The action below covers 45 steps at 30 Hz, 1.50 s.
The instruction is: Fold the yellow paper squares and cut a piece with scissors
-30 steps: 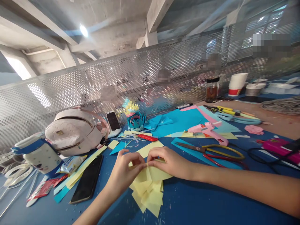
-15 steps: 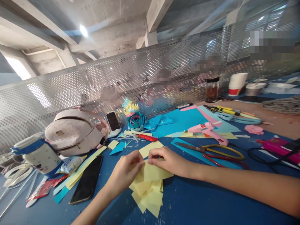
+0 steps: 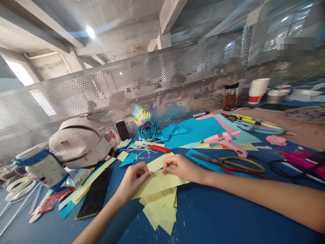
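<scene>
My left hand [image 3: 135, 179] pinches the upper edge of a yellow paper strip [image 3: 162, 183] between thumb and fingers. A short way to the right, my right hand [image 3: 181, 168] grips the same edge, fingers curled in. The strip slants between both hands, above a loose pile of yellow paper pieces [image 3: 162, 211] on the blue table. Another yellow paper strip [image 3: 159, 162] lies just behind my hands. To the right of my right hand rest scissors [image 3: 220, 162] with yellow and red handles, on a blue paper strip.
A pink glue gun [image 3: 225, 141] lies on coloured sheets at the back right. A folded-paper model [image 3: 146, 127] stands behind a red cutter [image 3: 159, 148]. On the left are a backpack [image 3: 78, 142], a black phone [image 3: 95, 193] and a pouch [image 3: 42, 167].
The yellow strip in my hands has spread out flatter and wider, reaching further left. My hands have shifted slightly, the left hand a little outward. The pile below stays put.
</scene>
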Motion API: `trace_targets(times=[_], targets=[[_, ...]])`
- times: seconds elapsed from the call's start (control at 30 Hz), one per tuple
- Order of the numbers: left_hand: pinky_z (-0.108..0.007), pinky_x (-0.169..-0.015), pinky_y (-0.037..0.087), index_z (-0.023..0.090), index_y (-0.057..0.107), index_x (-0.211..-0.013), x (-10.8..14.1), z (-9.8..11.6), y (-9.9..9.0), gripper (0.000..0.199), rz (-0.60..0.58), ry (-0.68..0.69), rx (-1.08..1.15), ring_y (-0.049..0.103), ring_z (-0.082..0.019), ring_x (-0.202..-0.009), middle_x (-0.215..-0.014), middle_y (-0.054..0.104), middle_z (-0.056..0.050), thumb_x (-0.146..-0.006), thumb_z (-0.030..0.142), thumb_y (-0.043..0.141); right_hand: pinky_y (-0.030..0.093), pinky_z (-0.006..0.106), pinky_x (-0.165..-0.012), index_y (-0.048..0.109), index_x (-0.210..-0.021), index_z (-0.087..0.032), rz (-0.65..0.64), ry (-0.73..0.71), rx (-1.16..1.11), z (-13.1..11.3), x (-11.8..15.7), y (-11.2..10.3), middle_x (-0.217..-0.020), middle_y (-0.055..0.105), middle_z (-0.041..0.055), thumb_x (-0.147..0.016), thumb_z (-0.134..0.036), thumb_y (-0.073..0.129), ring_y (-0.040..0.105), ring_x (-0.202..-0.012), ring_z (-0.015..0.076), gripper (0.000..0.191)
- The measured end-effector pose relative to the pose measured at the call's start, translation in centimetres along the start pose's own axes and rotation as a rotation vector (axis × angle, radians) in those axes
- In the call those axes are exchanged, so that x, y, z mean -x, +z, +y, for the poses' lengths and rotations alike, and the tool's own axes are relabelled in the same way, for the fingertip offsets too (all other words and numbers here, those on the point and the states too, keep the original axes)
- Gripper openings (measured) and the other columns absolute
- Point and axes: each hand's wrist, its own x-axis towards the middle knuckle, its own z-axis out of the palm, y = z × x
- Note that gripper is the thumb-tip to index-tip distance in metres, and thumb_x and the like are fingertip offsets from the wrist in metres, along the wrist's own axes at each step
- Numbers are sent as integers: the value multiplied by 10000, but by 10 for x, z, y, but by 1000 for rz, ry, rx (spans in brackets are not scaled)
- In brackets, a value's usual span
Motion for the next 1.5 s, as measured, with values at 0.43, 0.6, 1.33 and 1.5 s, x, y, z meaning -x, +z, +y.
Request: trace_targets(times=[0.43,0.6,1.33,1.5], targets=[[-213,-455,187,183,401,-626,1,-2,-3,323,17,42,-27,278,-80,-483,-523,336,71,-842,388,527,300,216,-543,582,-659,-136,11,23,-69,0,0,3,-623,514,-15,-763,-502,608,426,-594,105,381],[-217,-452,181,184,400,-627,1,-2,-2,329,22,48,-22,268,-81,-479,-518,325,73,-844,400,524,291,212,-535,572,-656,-136,10,32,-98,1,0,4,-614,504,-20,-759,-487,619,418,-585,101,368],[-190,-442,201,174,430,-641,6,-17,-10,340,122,-35,113,316,-72,-452,-510,365,67,-814,443,546,353,223,-587,552,-743,-146,99,14,-121,18,-5,-2,-703,543,4,-826,-433,552,509,-670,137,299],[-180,-442,267,176,486,-794,2,-13,-5,309,132,-78,278,403,-86,-445,-547,477,54,-826,482,514,392,241,-606,542,-1015,-187,189,-26,-47,24,-6,-4,-754,577,9,-887,-369,462,549,-717,160,236]])
